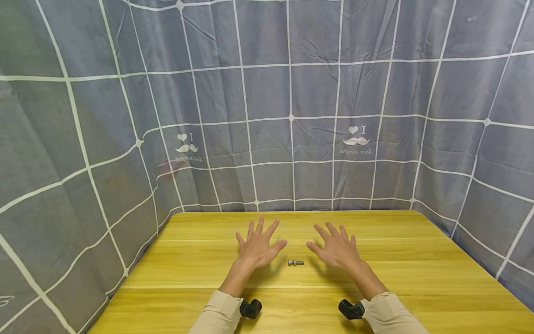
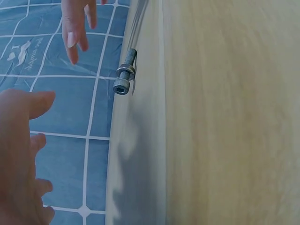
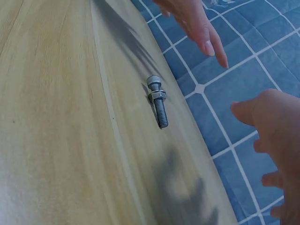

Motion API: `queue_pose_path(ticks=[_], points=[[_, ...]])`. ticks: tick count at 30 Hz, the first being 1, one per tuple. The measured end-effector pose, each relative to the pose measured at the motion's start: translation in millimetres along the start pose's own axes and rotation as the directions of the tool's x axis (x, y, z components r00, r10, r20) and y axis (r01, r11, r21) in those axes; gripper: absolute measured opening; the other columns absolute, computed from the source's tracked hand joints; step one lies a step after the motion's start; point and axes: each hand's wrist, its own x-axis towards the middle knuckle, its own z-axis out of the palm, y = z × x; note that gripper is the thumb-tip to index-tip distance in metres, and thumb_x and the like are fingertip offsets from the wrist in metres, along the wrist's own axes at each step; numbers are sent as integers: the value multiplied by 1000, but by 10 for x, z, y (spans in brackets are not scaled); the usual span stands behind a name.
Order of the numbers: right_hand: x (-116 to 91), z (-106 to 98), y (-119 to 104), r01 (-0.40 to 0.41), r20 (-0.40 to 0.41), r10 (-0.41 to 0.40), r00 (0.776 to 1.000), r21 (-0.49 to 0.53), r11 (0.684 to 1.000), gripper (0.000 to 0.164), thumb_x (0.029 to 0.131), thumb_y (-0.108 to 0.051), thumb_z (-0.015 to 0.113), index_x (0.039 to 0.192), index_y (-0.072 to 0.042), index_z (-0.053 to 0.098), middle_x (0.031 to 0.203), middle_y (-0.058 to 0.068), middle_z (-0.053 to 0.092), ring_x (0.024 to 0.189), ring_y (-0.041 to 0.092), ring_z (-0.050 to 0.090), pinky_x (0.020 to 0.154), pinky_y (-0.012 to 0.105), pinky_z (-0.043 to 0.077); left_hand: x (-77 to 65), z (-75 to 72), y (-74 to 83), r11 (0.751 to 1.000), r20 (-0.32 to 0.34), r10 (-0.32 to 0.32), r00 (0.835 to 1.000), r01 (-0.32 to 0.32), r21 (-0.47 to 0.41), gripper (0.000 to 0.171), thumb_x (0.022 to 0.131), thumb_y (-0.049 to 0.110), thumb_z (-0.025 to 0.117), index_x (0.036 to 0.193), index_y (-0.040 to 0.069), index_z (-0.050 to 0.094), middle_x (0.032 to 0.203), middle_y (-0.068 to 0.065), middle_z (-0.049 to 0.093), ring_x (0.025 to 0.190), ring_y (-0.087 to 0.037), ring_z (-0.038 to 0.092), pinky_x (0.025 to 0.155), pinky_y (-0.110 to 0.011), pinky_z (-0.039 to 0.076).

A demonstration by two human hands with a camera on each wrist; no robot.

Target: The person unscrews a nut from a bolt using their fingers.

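Plainly, from the head view, both hands are raised over a yellow wood-grain table [image 1: 200, 271], their shadows falling on it. The left hand [image 1: 257, 249] has its fingers spread wide, thumb out towards the middle, and holds nothing. The right hand [image 1: 339, 249] mirrors it — fingers fanned, thumb turned inward, grasping nothing. Between them, near both thumbs but touching neither hand, a small metal bolt [image 1: 300, 263] lies on its side on the table, its head towards the left hand and its threaded end towards the right. Pale sleeves [image 1: 219, 311] cover the forearms, and a black fitting [image 1: 250, 309] sits at each wrist. A grey curtain [image 1: 267, 93] with white grid lines, moustache prints and reversed lettering hangs behind and along the sides.

From the left wrist, the left hand shows at the left edge, thumb extended, with the right hand's fingers pointing down at the top. The bolt's head, with a socket in its end, faces this camera.

From the right wrist, a nut [image 3: 157, 95] is visible on the bolt — close to the head, a short stretch of shank between. The right hand's thumb points towards the left hand's fingers above.
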Motion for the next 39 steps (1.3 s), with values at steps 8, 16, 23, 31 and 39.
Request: queue_pose_path(ticks=[8,16,23,31,39], points=[[-19,44,-4,67,5,-68,998,65,996,58,104,-46,58,153,-15,52,158,26,39,144,60,24,103,85,13,-36,-17,17,993,55,39,998,-33,-114,66,101,57,57,158,26,45,166,-20,26,152,-49,14,105,-84,5],[-28,148,15,125,-12,-125,992,118,985,52,104,-37,63,148,-10,57,155,26,43,142,59,29,102,85,16,-48,-7,34,968,102,84,991,-57,-244,62,99,39,70,154,19,50,163,-22,31,150,-51,19,103,-86,7],[-43,213,-1,155,-18,-155,988,210,965,48,103,-30,66,145,-6,59,152,27,46,140,51,39,102,85,19,-59,44,12,945,123,100,987,-55,-323,58,97,33,73,149,13,55,160,-24,36,146,-51,30,101,-87,13],[-102,280,-41,153,-29,-153,988,349,925,36,100,-20,72,132,-3,68,147,28,50,134,51,47,106,69,36,-97,69,42,877,120,101,988,-31,-480,45,92,19,80,130,1,66,150,-28,47,138,-50,42,108,-73,29],[-155,357,-65,149,-45,-143,989,395,906,19,95,-11,77,113,-7,75,140,25,56,132,50,49,106,67,38,-156,94,86,879,131,32,991,35,-476,40,86,20,86,119,3,72,138,-19,61,134,-47,47,109,-74,20]])
